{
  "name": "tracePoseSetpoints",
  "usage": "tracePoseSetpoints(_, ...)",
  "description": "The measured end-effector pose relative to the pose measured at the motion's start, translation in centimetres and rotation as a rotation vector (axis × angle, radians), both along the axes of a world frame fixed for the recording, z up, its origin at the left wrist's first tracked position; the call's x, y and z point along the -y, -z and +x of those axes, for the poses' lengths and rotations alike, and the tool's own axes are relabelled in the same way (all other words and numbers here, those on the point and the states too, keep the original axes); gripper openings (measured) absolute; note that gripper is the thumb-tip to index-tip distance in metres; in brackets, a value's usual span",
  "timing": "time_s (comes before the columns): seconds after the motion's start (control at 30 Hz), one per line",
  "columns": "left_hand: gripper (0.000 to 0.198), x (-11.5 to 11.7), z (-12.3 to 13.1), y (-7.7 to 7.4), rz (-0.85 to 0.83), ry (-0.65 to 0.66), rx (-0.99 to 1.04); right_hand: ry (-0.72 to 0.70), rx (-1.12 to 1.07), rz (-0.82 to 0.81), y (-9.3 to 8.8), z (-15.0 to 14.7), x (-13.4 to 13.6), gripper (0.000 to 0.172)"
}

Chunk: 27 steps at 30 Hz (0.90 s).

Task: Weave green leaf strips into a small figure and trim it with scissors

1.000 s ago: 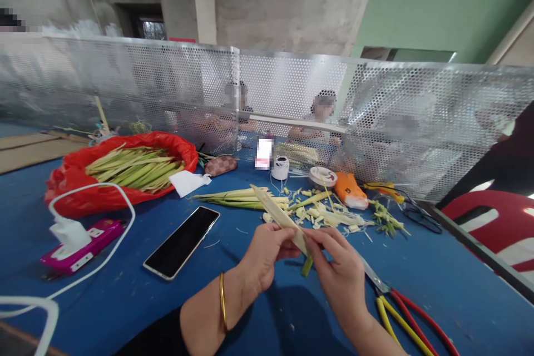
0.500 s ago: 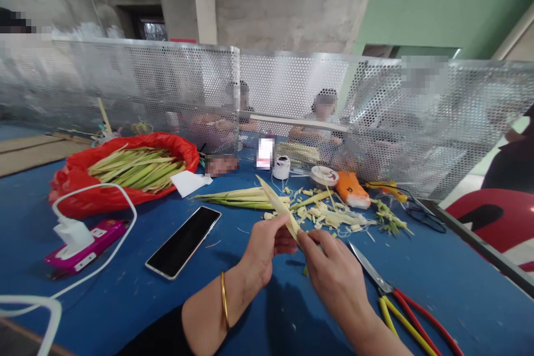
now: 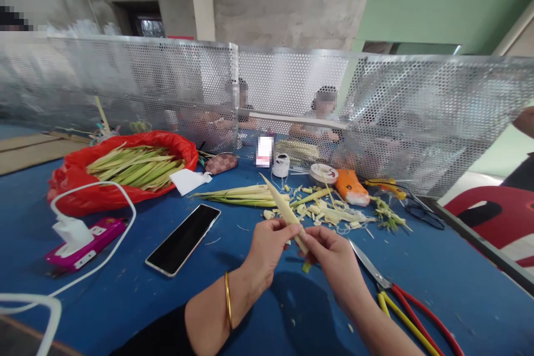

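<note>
Above the blue table, a pale, pointed plant stalk [image 3: 280, 201] slants up and away from me, with both hands at its lower end. My left hand [image 3: 269, 242] pinches it between thumb and fingers. My right hand [image 3: 327, 247] is closed on its bottom end, thumb against the stalk. A small green scrap [image 3: 306, 267] shows just below my fingers. Beyond my hands lie a bundle of long green-white stalks [image 3: 237, 196] and a heap of pale trimmings [image 3: 329, 214]. Scissors [image 3: 386, 283] with red and yellow handles rest right of my right hand, blades apart.
A red plastic bag [image 3: 62, 183] full of green stalks stands left. Nearer are a black-screened phone [image 3: 183, 240] and a purple power strip [image 3: 87, 245] with a white cable. Thread spool [image 3: 281, 167], tape roll [image 3: 324, 173] and orange packet [image 3: 351, 188] sit before a perforated metal screen [image 3: 292, 83]; people sit behind.
My left fingers have slid down the stalk, closer to my right hand, and the right thumb now presses the lower end. The stalk's tip has shifted slightly right.
</note>
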<state>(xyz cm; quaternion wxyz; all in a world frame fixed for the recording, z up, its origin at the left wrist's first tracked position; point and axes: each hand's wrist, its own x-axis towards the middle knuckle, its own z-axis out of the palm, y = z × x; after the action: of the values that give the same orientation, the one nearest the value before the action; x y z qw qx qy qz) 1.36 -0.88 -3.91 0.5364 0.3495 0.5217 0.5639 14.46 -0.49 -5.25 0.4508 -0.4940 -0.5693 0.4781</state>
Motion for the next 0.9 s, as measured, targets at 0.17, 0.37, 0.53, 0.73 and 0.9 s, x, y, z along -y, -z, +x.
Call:
tracePoseSetpoints(0.17, 0.017, -0.3, 0.0, 0.2, 0.027, 0.002, 0.057, -0.042, -0.074, -0.014, -0.2, -0.7, 0.6, 0.038)
tracePoseSetpoints(0.37, 0.020, -1.9, -1.7, -0.1, 0.053, -0.093, 0.069, -0.091, -0.048, -0.075, -0.7, -0.4, 1.0, 0.041)
tracePoseSetpoints(0.53, 0.022, -3.0, -3.6, -0.6, 0.099, -0.161, 0.068, -0.143, -0.039, -0.110, -0.9, 0.1, 1.1, 0.040)
tracePoseSetpoints(0.73, 0.023, -3.7, -4.9, -0.8, 0.101, -0.216, 0.070, -0.164, -0.050, -0.156, -1.6, 0.2, 1.2, 0.044)
tracePoseSetpoints(0.9, 0.024, -4.0, -5.2, -0.7, 0.090, -0.244, 0.062, -0.141, -0.059, -0.157, -1.5, 0.2, 1.2, 0.042)
